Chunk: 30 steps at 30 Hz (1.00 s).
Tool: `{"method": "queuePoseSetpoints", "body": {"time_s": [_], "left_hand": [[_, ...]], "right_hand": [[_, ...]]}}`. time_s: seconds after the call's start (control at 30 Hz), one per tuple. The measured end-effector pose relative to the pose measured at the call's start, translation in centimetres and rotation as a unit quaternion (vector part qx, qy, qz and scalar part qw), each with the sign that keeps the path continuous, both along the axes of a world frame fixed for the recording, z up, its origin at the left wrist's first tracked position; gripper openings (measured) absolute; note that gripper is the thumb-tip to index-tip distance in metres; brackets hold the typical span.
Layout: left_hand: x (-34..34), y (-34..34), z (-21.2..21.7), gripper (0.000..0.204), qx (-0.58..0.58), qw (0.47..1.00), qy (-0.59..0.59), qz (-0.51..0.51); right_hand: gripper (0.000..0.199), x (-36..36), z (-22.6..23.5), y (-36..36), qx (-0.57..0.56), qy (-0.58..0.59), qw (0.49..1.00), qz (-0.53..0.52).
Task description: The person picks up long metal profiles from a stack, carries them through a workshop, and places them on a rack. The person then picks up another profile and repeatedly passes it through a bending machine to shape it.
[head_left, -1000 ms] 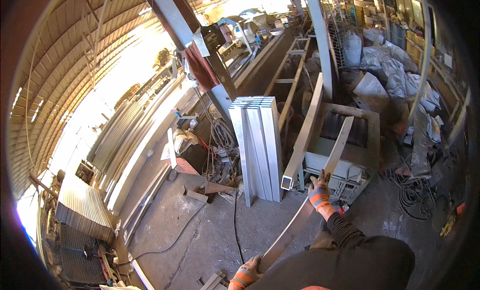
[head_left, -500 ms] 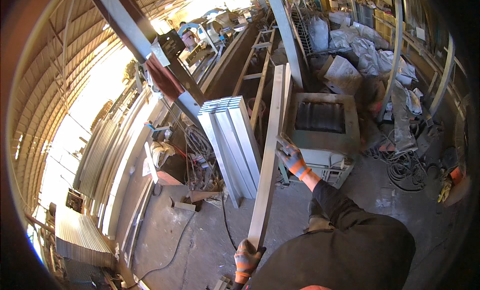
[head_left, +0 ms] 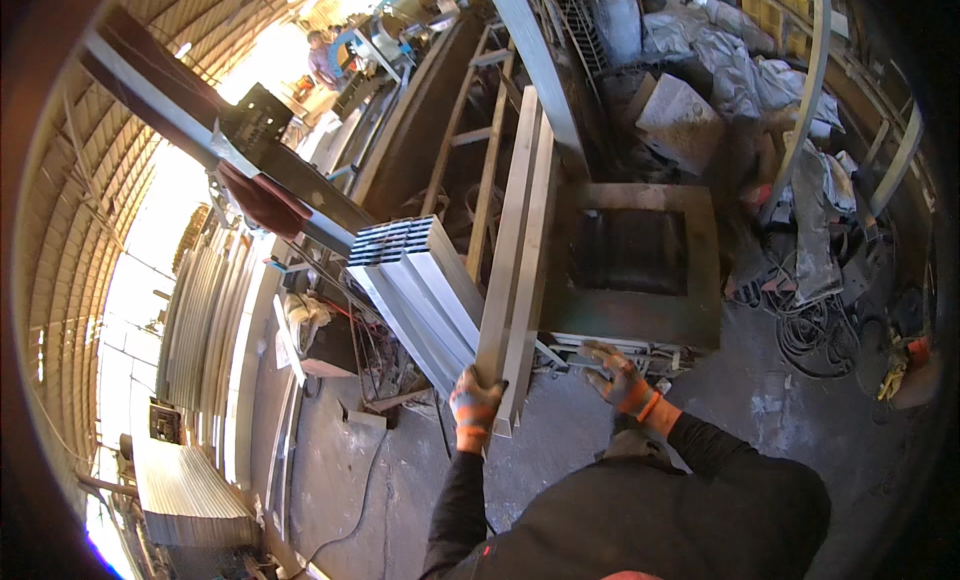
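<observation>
My left hand (head_left: 473,410), in a grey and orange work glove, is wrapped round the near end of a long metal profile (head_left: 506,235). Tilted away from me, that profile lies alongside a second similar profile (head_left: 530,270), just to its right. My right hand (head_left: 622,382), gloved the same way, is held with its fingers apart in front of the machine (head_left: 700,270), touching neither profile. Left of the held profile leans a stack of silvery metal profiles (head_left: 425,280), its upper ends showing as a grid. The profiles' far ends rise beside a steel post.
A steel post (head_left: 540,70) stands behind the profiles. Dusty sacks (head_left: 705,55) and a carton (head_left: 683,120) lie at the far right, with coiled cable (head_left: 815,330) nearer. Long ribbed sheets (head_left: 205,320) line the left. A person (head_left: 322,60) is in the far background.
My left hand has moved up and forward with the profile, which now shows beside the second one. The right hand has left the profile and drawn back toward me. The view has shifted.
</observation>
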<state>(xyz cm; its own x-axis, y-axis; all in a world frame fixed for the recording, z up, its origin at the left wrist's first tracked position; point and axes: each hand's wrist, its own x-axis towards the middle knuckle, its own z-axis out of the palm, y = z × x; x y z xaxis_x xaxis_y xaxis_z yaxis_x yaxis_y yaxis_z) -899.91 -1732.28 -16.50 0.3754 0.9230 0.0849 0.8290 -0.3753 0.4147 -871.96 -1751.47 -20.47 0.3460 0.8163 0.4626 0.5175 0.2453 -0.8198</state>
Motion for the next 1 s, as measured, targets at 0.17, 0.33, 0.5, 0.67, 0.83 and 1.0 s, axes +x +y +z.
{"method": "queuePoseSetpoints", "body": {"time_s": [0.17,0.33,0.5,0.67,0.83,1.0], "left_hand": [[4.3,2.9,-3.0,0.062,-0.011,0.999,-0.018,-0.033],[5.1,2.4,-5.5,0.091,-0.090,0.995,0.049,-0.013],[4.5,2.2,-5.1,0.111,-0.096,0.995,0.023,-0.003],[0.2,0.8,-3.4,0.084,-0.017,0.991,-0.134,0.024],[-8.1,-2.1,-3.6,0.078,-0.029,0.972,-0.211,0.101],[-16.7,-7.2,-6.5,0.076,-0.062,0.948,-0.226,0.214]], "right_hand": [[0.047,3.5,1.1,1.1,0.003,0.022,0.999,-0.031],[0.045,4.5,0.9,1.9,0.030,0.020,0.996,-0.086],[0.046,4.7,0.9,3.5,0.049,-0.008,0.997,-0.051],[0.043,3.3,4.1,10.1,0.035,0.031,0.999,0.011],[0.044,-2.4,6.3,20.7,0.061,-0.033,0.994,0.083],[0.065,-13.4,6.4,38.3,0.046,-0.169,0.968,0.178]]}}
